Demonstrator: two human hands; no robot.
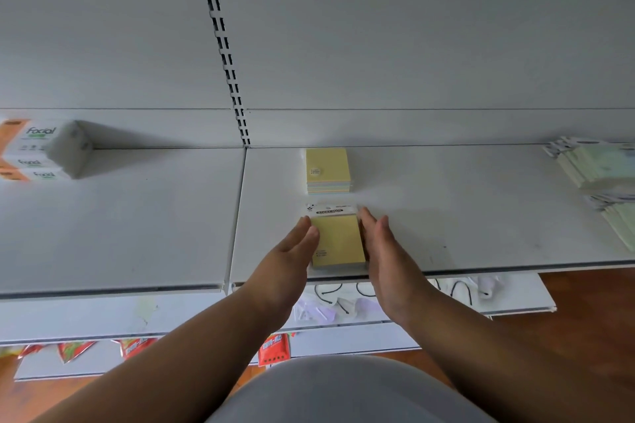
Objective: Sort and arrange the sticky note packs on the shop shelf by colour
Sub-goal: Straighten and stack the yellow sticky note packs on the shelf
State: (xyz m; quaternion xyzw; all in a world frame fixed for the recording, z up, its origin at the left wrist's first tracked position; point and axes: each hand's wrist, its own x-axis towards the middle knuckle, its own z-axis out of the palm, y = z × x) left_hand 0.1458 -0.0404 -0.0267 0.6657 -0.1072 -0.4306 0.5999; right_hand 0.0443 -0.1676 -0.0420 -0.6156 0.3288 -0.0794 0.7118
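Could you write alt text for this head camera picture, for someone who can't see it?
Two bare hands, left hand and right hand, flank a yellow sticky note pack near the front of a white shop shelf. A second yellow pack lies behind it, pale green packs sit far right, and tissue packs far left.

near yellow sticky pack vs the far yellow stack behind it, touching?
Apart. The head view shows a strip of bare white shelf between the near yellow pack's header card and the front edge of the far yellow stack.
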